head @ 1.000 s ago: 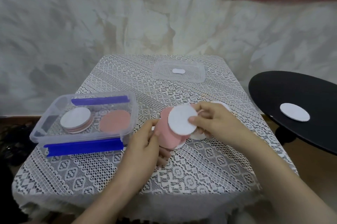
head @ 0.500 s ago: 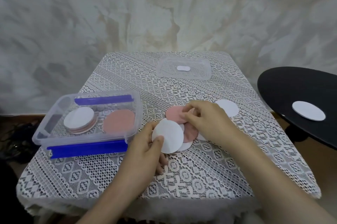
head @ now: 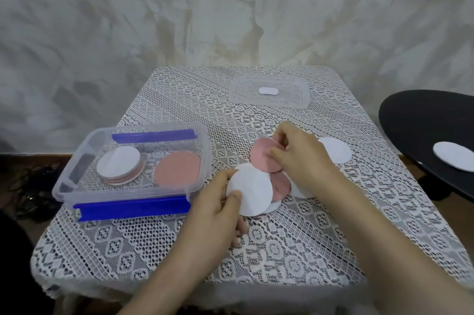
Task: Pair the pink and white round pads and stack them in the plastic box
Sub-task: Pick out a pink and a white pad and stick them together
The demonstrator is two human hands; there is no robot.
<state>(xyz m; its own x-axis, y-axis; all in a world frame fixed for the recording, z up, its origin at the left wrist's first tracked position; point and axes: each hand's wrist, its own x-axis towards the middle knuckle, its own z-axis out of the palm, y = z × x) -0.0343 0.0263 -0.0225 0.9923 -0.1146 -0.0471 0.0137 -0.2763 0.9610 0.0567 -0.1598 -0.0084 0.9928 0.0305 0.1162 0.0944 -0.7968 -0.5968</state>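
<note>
My left hand (head: 218, 201) holds a white round pad (head: 252, 191) by its left edge, thumb on top, just above the lace-covered table (head: 295, 245). My right hand (head: 300, 158) pinches the upper right edge of a pink pad (head: 264, 158) in the loose pile at the table's middle. Another pink pad (head: 280, 186) and white pads lie under it. A lone white pad (head: 338, 154) lies to the right of my right hand. The clear plastic box (head: 195, 132) at the left holds a white-topped stack of pads (head: 119, 165) and a pink pad (head: 177, 169).
The box's clear lid (head: 269, 92) lies at the back of the table. A black round table (head: 425, 130) at the right carries one white pad (head: 454, 155). The box has blue clips on its near and far sides. A pale wall stands behind.
My right hand has let go of the white pad and now pinches a pink pad in the pile. My left hand has lowered its paired pads, white side up.
</note>
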